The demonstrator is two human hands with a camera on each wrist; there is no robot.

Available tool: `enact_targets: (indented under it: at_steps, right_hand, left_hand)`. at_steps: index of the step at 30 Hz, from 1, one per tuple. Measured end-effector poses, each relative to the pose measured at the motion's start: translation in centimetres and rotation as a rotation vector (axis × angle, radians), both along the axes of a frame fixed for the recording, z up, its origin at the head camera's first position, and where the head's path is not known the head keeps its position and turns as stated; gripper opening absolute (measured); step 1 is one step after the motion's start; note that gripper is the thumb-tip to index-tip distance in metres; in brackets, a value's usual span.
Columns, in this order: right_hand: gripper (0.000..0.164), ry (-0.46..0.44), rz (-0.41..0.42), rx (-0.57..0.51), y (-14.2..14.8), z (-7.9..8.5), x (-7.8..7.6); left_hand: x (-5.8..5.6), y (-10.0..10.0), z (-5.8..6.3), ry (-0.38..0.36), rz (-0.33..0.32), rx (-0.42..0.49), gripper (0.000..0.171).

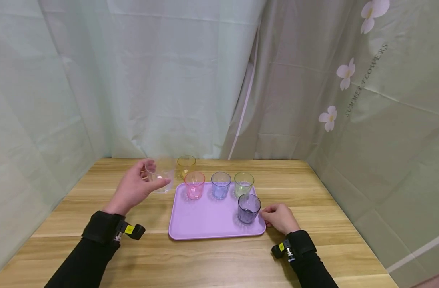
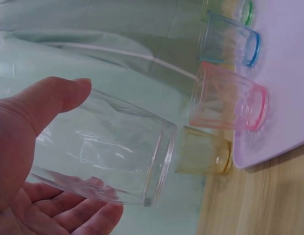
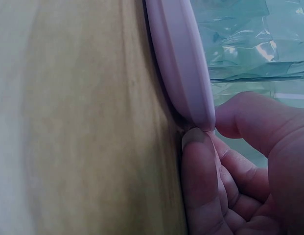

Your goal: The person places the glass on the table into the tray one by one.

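Note:
My left hand (image 1: 134, 182) grips a clear glass (image 2: 117, 147) between thumb and fingers, left of the purple tray (image 1: 208, 224). In the left wrist view the glass lies sideways across the picture. At the tray's right edge, my right hand (image 1: 280, 218) pinches the rim, thumb on one side and fingers on the other. Close to it on the tray stands a dark grey glass (image 1: 249, 209). Along the tray's far side stand a pink glass (image 1: 194, 186), a blue glass (image 1: 220, 186) and a green glass (image 1: 244, 185).
A yellow glass (image 1: 186, 166) stands on the wooden table (image 1: 151, 260) behind the tray's far left corner. Pale curtains (image 1: 176, 80) hang behind and at both sides of the table. Both wrists carry black bands with small cameras.

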State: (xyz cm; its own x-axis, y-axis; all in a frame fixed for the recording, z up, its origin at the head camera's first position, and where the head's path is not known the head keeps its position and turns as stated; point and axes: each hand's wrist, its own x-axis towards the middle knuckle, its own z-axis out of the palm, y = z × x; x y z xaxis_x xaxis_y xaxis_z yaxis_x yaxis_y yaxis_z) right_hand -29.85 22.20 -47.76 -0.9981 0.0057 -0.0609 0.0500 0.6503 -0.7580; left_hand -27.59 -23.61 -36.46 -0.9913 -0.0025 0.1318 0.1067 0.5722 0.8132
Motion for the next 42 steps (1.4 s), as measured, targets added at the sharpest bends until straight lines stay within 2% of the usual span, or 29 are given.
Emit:
enact_targets:
  at_steps: [10, 21, 28, 42]
  right_hand:
    - [0.018, -0.009, 0.002, -0.009, 0.0, 0.1, 0.1]
    - [0.018, -0.021, -0.003, -0.009, 0.1, -0.1, -0.1]
    - [0.017, -0.009, 0.003, -0.020, 0.1, -0.2, -0.1]
    - [0.017, -0.011, -0.004, -0.030, 0.1, -0.3, -0.2]
  left_hand:
    - [0.2, 1.0, -0.1, 0.024, -0.041, 0.009, 0.101]
    - [0.5, 2.6, -0.3, -0.024, -0.063, 0.050, 0.100]
    - [0.5, 3.4, -0.4, -0.008, -0.081, 0.070, 0.095]
    - [0.3, 5.2, -0.5, -0.026, -0.123, 0.126, 0.093]
